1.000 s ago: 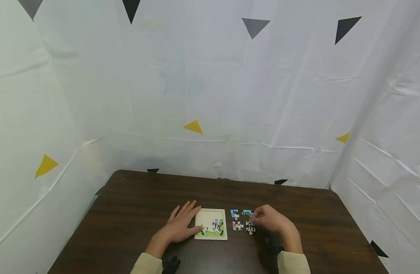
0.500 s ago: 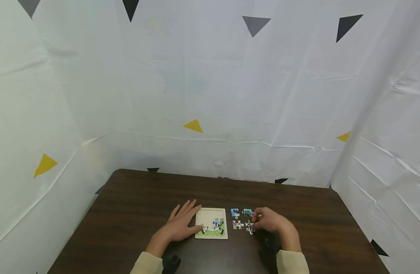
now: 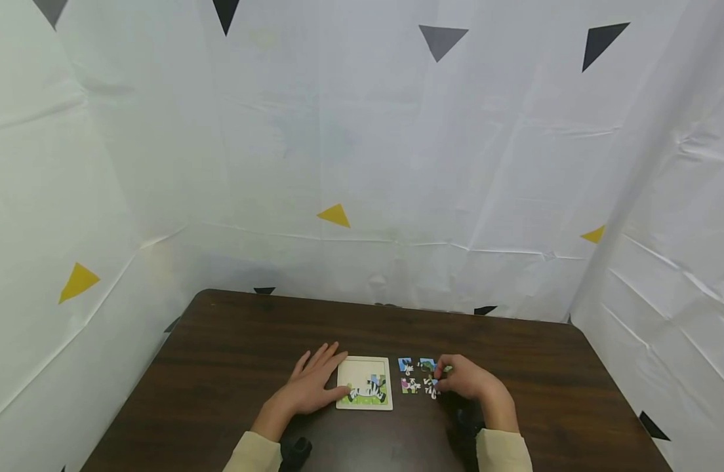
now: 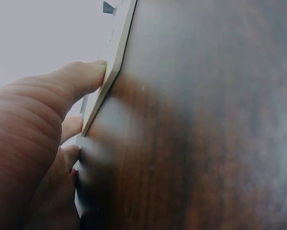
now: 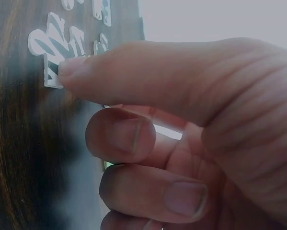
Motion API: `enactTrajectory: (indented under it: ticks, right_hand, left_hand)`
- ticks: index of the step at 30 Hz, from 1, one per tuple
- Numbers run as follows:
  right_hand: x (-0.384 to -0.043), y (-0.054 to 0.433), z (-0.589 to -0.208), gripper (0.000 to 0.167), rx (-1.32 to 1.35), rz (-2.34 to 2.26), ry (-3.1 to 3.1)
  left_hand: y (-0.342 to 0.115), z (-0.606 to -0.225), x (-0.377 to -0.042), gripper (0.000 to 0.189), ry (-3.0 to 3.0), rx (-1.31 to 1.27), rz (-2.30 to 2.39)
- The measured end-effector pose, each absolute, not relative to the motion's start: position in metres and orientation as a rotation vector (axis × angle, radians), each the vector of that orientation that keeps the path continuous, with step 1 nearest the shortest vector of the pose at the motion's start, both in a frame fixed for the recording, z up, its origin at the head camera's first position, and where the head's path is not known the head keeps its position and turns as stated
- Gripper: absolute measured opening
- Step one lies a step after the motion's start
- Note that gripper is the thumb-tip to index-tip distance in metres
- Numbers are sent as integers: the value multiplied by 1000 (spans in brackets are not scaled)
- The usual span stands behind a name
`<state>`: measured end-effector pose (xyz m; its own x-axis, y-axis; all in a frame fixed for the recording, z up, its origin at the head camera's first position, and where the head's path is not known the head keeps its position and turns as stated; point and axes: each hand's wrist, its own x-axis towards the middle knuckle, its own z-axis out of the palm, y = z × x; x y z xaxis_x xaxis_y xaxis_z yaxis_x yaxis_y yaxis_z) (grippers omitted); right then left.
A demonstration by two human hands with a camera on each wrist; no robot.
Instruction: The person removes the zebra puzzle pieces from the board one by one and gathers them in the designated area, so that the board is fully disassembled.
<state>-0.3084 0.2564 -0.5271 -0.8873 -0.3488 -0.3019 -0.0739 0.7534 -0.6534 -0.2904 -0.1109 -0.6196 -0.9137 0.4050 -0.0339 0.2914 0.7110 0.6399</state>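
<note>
Pale wood formed the puzzle tray point(image 3: 353, 372), flat on the table point(image 3: 250, 341). It contained joined zebra pieces point(image 3: 370, 395) along its near side; the upper left was bare. Loose pieces point(image 3: 408, 385) lay right of the tray. My left hand point(image 3: 305, 392), fingers extended, rested its thumb on the tray's left edge. Right of the tray, my right hand point(image 3: 471, 380) had curled fingers, thumb touching a striped piece point(image 5: 56, 36); whether it gripped anything, I could not tell.

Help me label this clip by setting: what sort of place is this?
Probably a makeshift indoor booth: triangle-printed white sheeting hangs behind and at both sides of a dark wood-grain table, where a puzzle tray and loose pieces lie. What lies beyond is hidden.
</note>
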Motion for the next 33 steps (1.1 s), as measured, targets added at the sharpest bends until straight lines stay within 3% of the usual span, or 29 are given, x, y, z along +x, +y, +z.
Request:
enactTrajectory:
  ticks: [12, 27, 33]
  right_hand:
    - [-312, 257, -525, 12, -531, -1015, 2519]
    - [-303, 183, -530, 24, -576, -896, 2556]
    - [-304, 170, -537, 22, -604, -812, 2602]
  left_hand:
    - [-111, -620, -291, 86, 2740, 565, 987]
    - [-111, -607, -285, 86, 2702, 607, 1051]
    - [-110, -615, -289, 86, 2726, 594, 993]
